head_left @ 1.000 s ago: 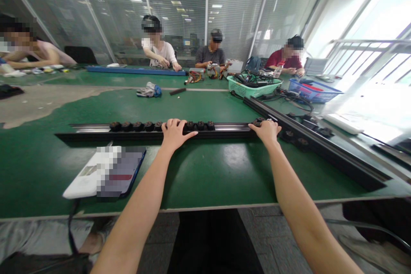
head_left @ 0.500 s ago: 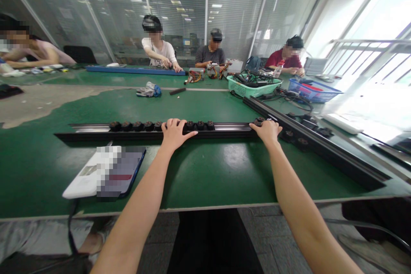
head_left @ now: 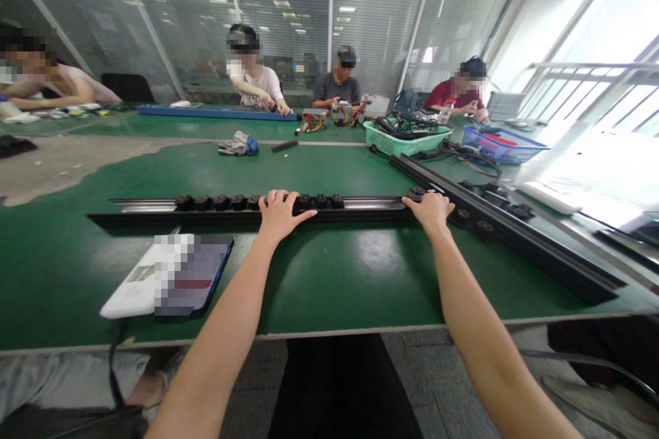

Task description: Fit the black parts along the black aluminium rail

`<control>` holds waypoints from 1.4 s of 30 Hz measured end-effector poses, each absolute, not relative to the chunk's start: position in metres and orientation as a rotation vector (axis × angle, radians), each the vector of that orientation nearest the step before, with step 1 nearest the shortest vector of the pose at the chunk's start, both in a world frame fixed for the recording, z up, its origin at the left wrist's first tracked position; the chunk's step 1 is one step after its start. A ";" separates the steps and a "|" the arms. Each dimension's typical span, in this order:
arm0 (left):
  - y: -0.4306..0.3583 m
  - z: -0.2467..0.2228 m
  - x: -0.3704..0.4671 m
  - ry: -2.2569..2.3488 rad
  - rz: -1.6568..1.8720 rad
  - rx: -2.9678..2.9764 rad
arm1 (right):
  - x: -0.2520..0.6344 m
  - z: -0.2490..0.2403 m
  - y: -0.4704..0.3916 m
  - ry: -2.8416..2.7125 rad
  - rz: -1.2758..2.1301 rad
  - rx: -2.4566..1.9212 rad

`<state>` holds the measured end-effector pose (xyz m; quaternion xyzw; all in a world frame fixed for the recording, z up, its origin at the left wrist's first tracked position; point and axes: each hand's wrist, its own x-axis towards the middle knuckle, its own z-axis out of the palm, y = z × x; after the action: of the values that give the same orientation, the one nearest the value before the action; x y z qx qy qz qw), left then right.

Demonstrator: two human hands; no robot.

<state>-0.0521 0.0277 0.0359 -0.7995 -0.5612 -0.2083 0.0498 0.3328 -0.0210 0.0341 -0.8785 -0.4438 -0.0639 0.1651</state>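
A long black rail (head_left: 231, 218) lies across the green table, with several round black parts (head_left: 221, 202) set in its channel. My left hand (head_left: 279, 212) rests over the middle of the rail, fingers spread on top of the round parts and thumb pointing right. At the rail's right end, my right hand (head_left: 430, 209) is curled over a black part (head_left: 416, 193), thumb and fingers around it; its grip underneath is partly hidden. A second black rail (head_left: 515, 233) runs diagonally just right of that hand.
A white device (head_left: 139, 281) and a phone (head_left: 195, 278) lie front left. Beyond the rail are a glove (head_left: 239, 144), a green basket (head_left: 406, 144) with cables and a blue basket (head_left: 507, 147). Several people sit across the table.
My right hand has shifted very slightly to the right. My left hand and the rail look unmoved.
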 end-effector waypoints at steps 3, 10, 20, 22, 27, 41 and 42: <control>0.028 0.036 -0.052 -1.703 -0.635 -2.432 | 0.335 0.034 -0.020 -1.258 -0.180 -2.510; 0.028 0.036 -0.052 -1.708 -0.629 -2.433 | 0.337 0.031 -0.020 -1.234 -0.192 -2.506; 0.027 0.036 -0.052 -1.704 -0.637 -2.435 | 0.342 0.031 -0.020 -1.206 -0.181 -2.516; 0.027 0.036 -0.052 -1.708 -0.641 -2.430 | 0.342 0.031 -0.020 -1.203 -0.178 -2.521; 0.027 0.037 -0.051 -1.725 -0.641 -2.423 | 0.343 0.031 -0.021 -1.197 -0.188 -2.524; 0.027 0.036 -0.052 -1.705 -0.655 -2.434 | 0.342 0.032 -0.023 -1.170 -0.208 -2.520; 0.027 0.036 -0.052 -1.707 -0.651 -2.435 | 0.342 0.032 -0.023 -1.174 -0.209 -2.522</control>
<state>-0.0516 0.0268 0.0365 -0.7990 -0.5600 -0.2135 0.0488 0.3425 -0.0231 0.0323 -0.8901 -0.4142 -0.0739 0.1751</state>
